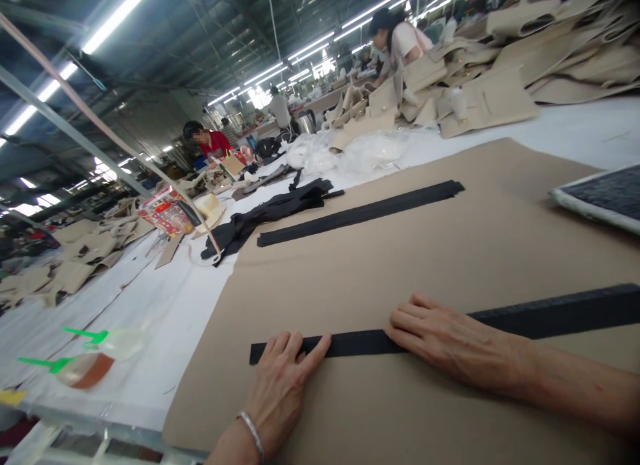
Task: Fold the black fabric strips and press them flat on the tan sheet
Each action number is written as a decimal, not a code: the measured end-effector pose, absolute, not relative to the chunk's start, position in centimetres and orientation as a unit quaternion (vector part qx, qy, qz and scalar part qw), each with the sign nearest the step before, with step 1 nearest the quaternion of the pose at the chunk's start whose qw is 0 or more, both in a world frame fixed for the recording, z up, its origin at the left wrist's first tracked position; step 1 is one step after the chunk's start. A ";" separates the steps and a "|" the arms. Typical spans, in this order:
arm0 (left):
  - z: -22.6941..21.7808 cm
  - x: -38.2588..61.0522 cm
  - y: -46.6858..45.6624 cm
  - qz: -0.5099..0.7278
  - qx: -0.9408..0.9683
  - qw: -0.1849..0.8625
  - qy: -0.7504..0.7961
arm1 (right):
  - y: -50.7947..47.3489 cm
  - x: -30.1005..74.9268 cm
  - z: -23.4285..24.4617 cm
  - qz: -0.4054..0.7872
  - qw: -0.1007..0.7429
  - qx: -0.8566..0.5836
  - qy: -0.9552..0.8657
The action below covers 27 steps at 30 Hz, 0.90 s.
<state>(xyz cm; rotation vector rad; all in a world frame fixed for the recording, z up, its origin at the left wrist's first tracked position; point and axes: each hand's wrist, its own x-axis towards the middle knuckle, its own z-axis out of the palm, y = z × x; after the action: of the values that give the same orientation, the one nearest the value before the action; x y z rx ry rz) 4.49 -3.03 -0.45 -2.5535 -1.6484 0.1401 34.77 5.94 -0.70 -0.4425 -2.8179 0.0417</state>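
A long black fabric strip lies across a tan board. It is narrow between my hands and wider to the right of my right hand. Near its left end, my left hand presses down with the fingers apart and the index finger stretched along the strip. My right hand is closed at the strip's far edge, fingers bent and together; its thumb is hidden. Further back on the board rests a stack of black strips. Beside it, loose black fabric pieces lie in a heap.
Two bottles with green nozzles, one clear and one brownish, lie on the white table at left. A dark pad with a pale edge is at right. Tan piles and clear plastic lie behind. Other people work further back.
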 end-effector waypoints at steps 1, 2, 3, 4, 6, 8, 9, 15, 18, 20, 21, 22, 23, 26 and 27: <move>-0.5 4.4 -3.1 0.044 -0.839 0.056 -0.539 | 5.9 35.2 -0.6 0.012 0.143 -0.155 -0.977; -0.6 4.2 -3.1 0.042 -0.840 0.063 -0.537 | 5.9 35.6 -0.5 0.011 0.142 -0.155 -0.978; -0.6 4.1 -3.1 0.039 -0.842 0.070 -0.534 | 5.8 36.0 -0.5 0.010 0.140 -0.157 -0.978; -0.6 4.0 -3.1 0.035 -0.844 0.078 -0.529 | 5.8 36.4 -0.4 0.010 0.139 -0.158 -0.978; -0.4 4.2 -3.0 0.013 -0.850 0.100 -0.517 | 5.8 37.1 -0.5 0.007 0.137 -0.160 -0.977; 0.0 5.4 -2.8 -0.030 -0.852 0.129 -0.506 | 5.7 37.3 -0.6 -0.001 0.138 -0.161 -0.977; 0.2 6.4 -2.6 -0.057 -0.852 0.136 -0.502 | 5.7 37.3 -0.7 -0.006 0.141 -0.160 -0.977; -0.3 16.0 -1.1 -0.137 -0.879 0.000 -0.457 | 5.5 36.6 -0.3 -0.021 0.159 -0.166 -0.973; -1.5 18.0 -0.9 -0.141 -0.868 -0.019 -0.475 | 5.3 37.0 0.2 -0.023 0.145 -0.173 -0.974; -2.2 17.9 -0.9 -0.144 -0.871 -0.003 -0.470 | 5.3 37.7 0.4 -0.031 0.133 -0.178 -0.975; -2.5 17.6 -0.9 -0.146 -0.875 0.006 -0.462 | 5.3 38.1 0.4 -0.035 0.128 -0.182 -0.974; -2.6 17.4 -0.9 -0.147 -0.879 0.016 -0.454 | 5.3 38.5 0.3 -0.038 0.125 -0.185 -0.974; -2.8 17.1 -0.9 -0.147 -0.882 0.024 -0.447 | 5.3 39.0 0.2 -0.040 0.123 -0.188 -0.974; -2.8 16.8 -0.8 -0.137 -0.887 0.035 -0.440 | 5.4 40.2 -0.1 -0.040 0.128 -0.191 -0.972; -2.8 16.9 -0.9 -0.132 -0.887 0.036 -0.442 | 5.4 40.5 -0.1 -0.040 0.132 -0.190 -0.972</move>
<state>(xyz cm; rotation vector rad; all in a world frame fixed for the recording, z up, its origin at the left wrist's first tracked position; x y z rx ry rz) 16.89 -0.87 -2.77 -2.7229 -1.3563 -0.4054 40.47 5.40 -0.13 -0.5508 -2.8215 -0.1168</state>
